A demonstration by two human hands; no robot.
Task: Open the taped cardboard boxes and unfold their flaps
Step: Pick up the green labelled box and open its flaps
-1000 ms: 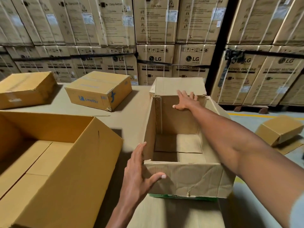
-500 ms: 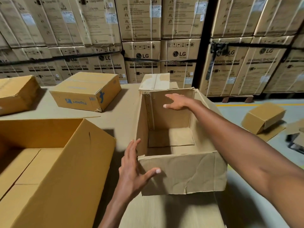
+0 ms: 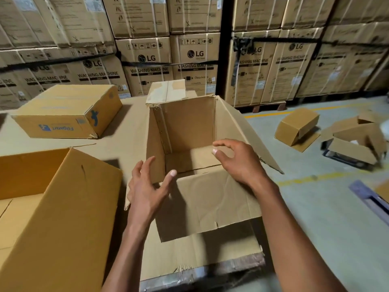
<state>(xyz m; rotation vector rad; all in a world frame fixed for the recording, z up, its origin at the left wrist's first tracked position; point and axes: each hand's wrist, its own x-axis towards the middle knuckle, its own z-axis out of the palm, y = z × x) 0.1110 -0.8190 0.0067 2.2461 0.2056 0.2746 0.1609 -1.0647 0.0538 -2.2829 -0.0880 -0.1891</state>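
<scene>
Comparing with a second ago: the stacked washing machine cartons (image 3: 147, 60) fill the back as before. Large yellow box (image 3: 59, 207) at near left lies open, unchanged. Taped box (image 3: 67, 114) with blue print, far left on the table (image 3: 130, 131), remains sealed.

Working box (image 3: 189, 144) stands at table centre, mouth up. All four flaps are out: far flap (image 3: 168, 90) upright, right flap (image 3: 248, 135) leaning outward, near flap (image 3: 210, 203) hanging down toward the person, left flap mostly hidden behind the left hand.

Right hand (image 3: 237, 161) has come back from the far wall, where it pressed a second ago, and now hovers over the near right corner, fingers loosely curled, holding nothing. Left hand (image 3: 147, 186) has risen slightly at the near left corner, fingers spread and relaxed; contact with the cardboard cannot be told.

Judgement: this box is finished; hands releasing. Sealed box at far left is the likely next item.
</scene>
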